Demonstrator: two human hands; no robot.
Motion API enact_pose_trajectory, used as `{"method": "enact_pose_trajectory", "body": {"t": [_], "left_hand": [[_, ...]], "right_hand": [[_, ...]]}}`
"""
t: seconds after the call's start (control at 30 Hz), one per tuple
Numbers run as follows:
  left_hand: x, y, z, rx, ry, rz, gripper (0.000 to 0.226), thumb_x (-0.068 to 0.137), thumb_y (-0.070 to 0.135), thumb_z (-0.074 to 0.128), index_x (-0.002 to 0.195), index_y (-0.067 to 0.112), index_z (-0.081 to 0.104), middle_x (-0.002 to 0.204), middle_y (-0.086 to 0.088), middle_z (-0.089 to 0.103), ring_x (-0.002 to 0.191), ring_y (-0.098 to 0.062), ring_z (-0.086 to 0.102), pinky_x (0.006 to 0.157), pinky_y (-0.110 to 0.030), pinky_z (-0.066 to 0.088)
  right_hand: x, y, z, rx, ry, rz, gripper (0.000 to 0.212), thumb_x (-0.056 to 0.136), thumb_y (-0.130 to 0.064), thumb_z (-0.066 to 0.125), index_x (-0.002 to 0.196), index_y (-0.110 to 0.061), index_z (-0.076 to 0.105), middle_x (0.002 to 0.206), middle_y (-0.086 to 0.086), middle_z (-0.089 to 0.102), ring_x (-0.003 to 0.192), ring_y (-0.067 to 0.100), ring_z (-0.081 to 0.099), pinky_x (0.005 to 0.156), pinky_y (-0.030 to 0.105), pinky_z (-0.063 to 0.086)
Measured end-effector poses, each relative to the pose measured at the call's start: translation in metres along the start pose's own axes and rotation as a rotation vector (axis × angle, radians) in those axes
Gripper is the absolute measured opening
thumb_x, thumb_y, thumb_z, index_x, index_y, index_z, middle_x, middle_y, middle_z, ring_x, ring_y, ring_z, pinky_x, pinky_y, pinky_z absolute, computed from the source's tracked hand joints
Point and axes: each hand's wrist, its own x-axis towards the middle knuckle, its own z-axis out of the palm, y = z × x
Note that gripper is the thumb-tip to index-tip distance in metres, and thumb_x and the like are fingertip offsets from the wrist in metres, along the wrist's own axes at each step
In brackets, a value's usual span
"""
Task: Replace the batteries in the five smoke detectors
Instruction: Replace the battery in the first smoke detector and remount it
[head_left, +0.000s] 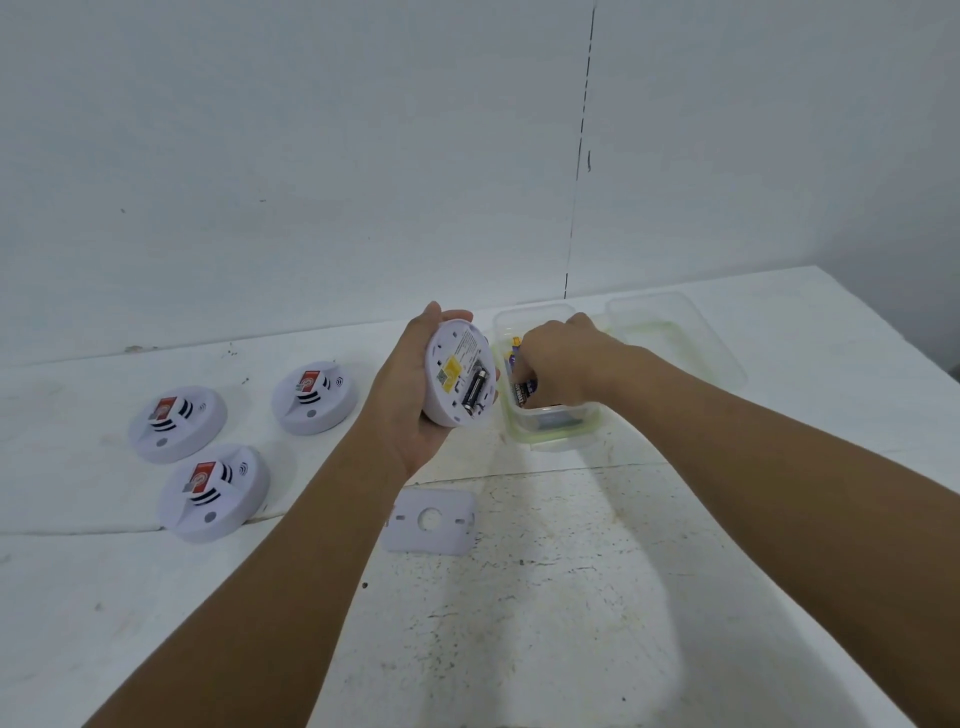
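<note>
Both forearms reached from 6 o'clock across the white bench (545, 623). Nearest lay a loose cover plate (430, 521), flat on the bench just beyond the left forearm, with a round hole in its middle. At 9 o'clock sat three detectors (214, 493), face up and close together, each with a red sticker on top; two were nearer the left edge and the third (315, 397) farther in.

At the centre, the left hand (410, 400) gripped a fourth detector (460, 379), fingers curled round its rim, holding it tilted off the bench with its back toward the camera. Its open bay showed one black cell (477, 389) seated inside, beside a yellow label.

Just to the right, at 1 o'clock, the right hand (558, 358) dipped into a clear tub (545, 436) standing on the bench, fingers pinching a dark battery (523, 393) above other cells in the tub. The two hands were apart, though near each other. Beyond the tub at 2 o'clock lay a clear lid (691, 338), and behind everything rose a pale wall (311, 156).
</note>
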Motion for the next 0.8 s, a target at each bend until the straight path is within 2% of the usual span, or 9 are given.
{"method": "enact_pose_trajectory", "body": {"t": [0.07, 0.17, 0.27, 0.33, 0.43, 0.53, 0.63, 0.7, 0.8], "left_hand": [[-0.001, 0.001, -0.002, -0.008, 0.004, -0.003, 0.035, 0.101, 0.053, 0.055, 0.102, 0.023, 0.073, 0.103, -0.008, 0.070, 0.102, -0.033, 0.062, 0.094, -0.048, 0.052], [-0.001, 0.001, -0.003, -0.010, 0.011, -0.005, 0.035, 0.101, 0.053, 0.055, 0.101, 0.023, 0.073, 0.104, -0.008, 0.069, 0.104, -0.034, 0.061, 0.093, -0.047, 0.052], [-0.002, 0.001, -0.002, -0.009, 0.014, 0.000, 0.035, 0.101, 0.053, 0.055, 0.102, 0.023, 0.073, 0.106, -0.008, 0.068, 0.105, -0.034, 0.060, 0.096, -0.049, 0.051], [-0.002, 0.001, -0.003, -0.013, 0.011, 0.000, 0.035, 0.101, 0.053, 0.055, 0.103, 0.023, 0.073, 0.109, -0.008, 0.067, 0.106, -0.034, 0.060, 0.100, -0.050, 0.050], [-0.001, 0.000, -0.004, -0.014, 0.004, 0.004, 0.034, 0.100, 0.053, 0.056, 0.104, 0.023, 0.072, 0.110, -0.009, 0.067, 0.106, -0.034, 0.060, 0.102, -0.051, 0.049], [-0.002, 0.000, -0.005, -0.033, -0.011, 0.003, 0.035, 0.100, 0.053, 0.057, 0.102, 0.023, 0.073, 0.111, -0.009, 0.066, 0.105, -0.034, 0.060, 0.102, -0.051, 0.050], [-0.002, -0.002, -0.007, -0.071, -0.025, 0.005, 0.035, 0.100, 0.052, 0.056, 0.101, 0.022, 0.074, 0.113, -0.010, 0.065, 0.098, -0.031, 0.064, 0.096, -0.049, 0.053], [-0.002, -0.002, -0.010, -0.096, -0.030, 0.009, 0.035, 0.101, 0.052, 0.056, 0.101, 0.021, 0.073, 0.112, -0.010, 0.065, 0.091, -0.030, 0.066, 0.095, -0.049, 0.053], [-0.003, -0.005, -0.014, -0.130, -0.021, 0.015, 0.035, 0.101, 0.052, 0.056, 0.098, 0.021, 0.074, 0.106, -0.010, 0.067, 0.084, -0.031, 0.068, 0.102, -0.053, 0.049]], "right_hand": [[0.000, 0.001, -0.001, 0.021, -0.008, -0.009, 0.033, 0.085, -0.024, 0.064, 0.059, -0.022, 0.044, 0.062, -0.006, 0.041, 0.062, 0.014, 0.036, 0.079, 0.034, 0.029], [0.000, 0.002, 0.000, 0.034, 0.001, -0.024, 0.026, 0.084, -0.027, 0.063, 0.062, -0.020, 0.051, 0.061, -0.004, 0.044, 0.063, 0.019, 0.039, 0.062, 0.028, 0.025], [-0.001, 0.004, 0.002, 0.135, 0.032, -0.025, 0.029, 0.078, -0.029, 0.057, 0.059, -0.017, 0.040, 0.057, -0.002, 0.035, 0.061, 0.023, 0.033, 0.057, 0.029, 0.028], [-0.003, 0.005, 0.004, 0.196, 0.076, -0.025, 0.028, 0.078, -0.030, 0.055, 0.058, -0.016, 0.040, 0.056, 0.000, 0.034, 0.059, 0.022, 0.032, 0.055, 0.032, 0.029], [-0.005, 0.002, 0.009, 0.264, 0.132, 0.002, 0.022, 0.079, -0.026, 0.055, 0.062, -0.013, 0.050, 0.058, 0.003, 0.044, 0.059, 0.021, 0.036, 0.053, 0.031, 0.031], [-0.005, 0.001, 0.012, 0.317, 0.202, 0.045, 0.018, 0.082, -0.024, 0.056, 0.074, -0.011, 0.065, 0.067, 0.007, 0.065, 0.060, 0.023, 0.048, 0.053, 0.031, 0.040], [-0.008, -0.001, 0.009, 0.414, 0.359, 0.114, 0.017, 0.084, -0.026, 0.058, 0.080, -0.014, 0.070, 0.070, 0.003, 0.069, 0.069, 0.025, 0.064, 0.063, 0.034, 0.053], [-0.013, -0.006, 0.005, 0.504, 0.509, 0.184, 0.015, 0.085, -0.025, 0.058, 0.083, -0.015, 0.070, 0.071, 0.000, 0.069, 0.072, 0.023, 0.064, 0.067, 0.035, 0.055], [-0.026, -0.019, -0.002, 0.663, 0.758, 0.248, 0.013, 0.087, -0.022, 0.059, 0.085, -0.014, 0.068, 0.072, -0.002, 0.067, 0.072, 0.020, 0.061, 0.069, 0.037, 0.053]]}}
